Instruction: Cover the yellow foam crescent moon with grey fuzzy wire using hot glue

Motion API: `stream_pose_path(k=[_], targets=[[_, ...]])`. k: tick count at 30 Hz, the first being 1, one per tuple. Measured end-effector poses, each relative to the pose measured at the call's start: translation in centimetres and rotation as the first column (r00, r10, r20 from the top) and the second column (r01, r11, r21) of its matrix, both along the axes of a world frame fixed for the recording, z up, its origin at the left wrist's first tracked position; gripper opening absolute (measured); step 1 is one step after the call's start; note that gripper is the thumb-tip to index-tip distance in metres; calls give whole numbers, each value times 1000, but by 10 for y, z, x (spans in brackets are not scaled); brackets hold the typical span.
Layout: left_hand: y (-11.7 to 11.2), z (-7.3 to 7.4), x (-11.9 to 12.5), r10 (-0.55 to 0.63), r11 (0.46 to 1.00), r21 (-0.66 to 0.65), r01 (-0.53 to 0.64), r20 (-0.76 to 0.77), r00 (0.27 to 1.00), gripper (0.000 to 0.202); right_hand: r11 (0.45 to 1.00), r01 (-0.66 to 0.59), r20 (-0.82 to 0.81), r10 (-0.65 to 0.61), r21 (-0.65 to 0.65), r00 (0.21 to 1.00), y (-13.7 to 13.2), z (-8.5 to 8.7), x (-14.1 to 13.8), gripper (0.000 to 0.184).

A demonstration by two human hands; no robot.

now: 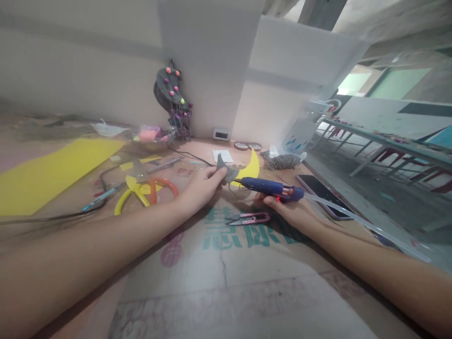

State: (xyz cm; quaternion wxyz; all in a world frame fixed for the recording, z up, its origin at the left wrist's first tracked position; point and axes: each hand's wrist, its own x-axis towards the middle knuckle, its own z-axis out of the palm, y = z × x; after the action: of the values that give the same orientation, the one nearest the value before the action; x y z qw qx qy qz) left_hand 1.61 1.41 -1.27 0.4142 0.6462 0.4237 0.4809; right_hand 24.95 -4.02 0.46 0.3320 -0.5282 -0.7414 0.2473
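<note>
My left hand (208, 181) pinches one end of a crescent moon cutout (249, 170), which is yellow on the right and wrapped in grey yarn near my fingers. My right hand (282, 207) grips a blue hot glue gun (263, 185) with a red light glowing by the grip. Its nozzle points left and is at the edge of the grey wrapping; whether it touches cannot be made out. A long clear glue stick (356, 216) sticks out of its back. Below the moon lie pink-handled thread snips (249, 218) on the printed table cover (247, 278).
Orange-handled scissors (162, 188) and yellow-handled pliers (132, 193) lie left of my left hand, near a yellow sheet (52, 174). A grey yarn bundle (282, 161) and a phone (325, 195) are at the right. A decorated grey moon (169, 92) stands against the back wall.
</note>
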Motion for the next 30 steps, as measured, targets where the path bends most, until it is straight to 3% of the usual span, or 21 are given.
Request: stream_pose_path(k=[5, 17, 24, 30], targets=[[-4, 5, -1, 4, 1000, 19, -3, -28, 1000, 36, 997, -79, -38, 80, 25, 996, -1, 3, -3, 24], [-4, 7, 0, 45, 999, 16, -45, 6, 999, 32, 998, 70, 75, -70, 9, 995, 2, -4, 1, 31], [-4, 7, 0, 58, 998, 13, -58, 3, 998, 31, 997, -42, 37, 39, 71, 999, 0, 1, -6, 23], [-6, 9, 0, 53, 999, 0, -53, -2, 999, 32, 996, 19, 44, -23, 88, 999, 1, 0, -6, 24]])
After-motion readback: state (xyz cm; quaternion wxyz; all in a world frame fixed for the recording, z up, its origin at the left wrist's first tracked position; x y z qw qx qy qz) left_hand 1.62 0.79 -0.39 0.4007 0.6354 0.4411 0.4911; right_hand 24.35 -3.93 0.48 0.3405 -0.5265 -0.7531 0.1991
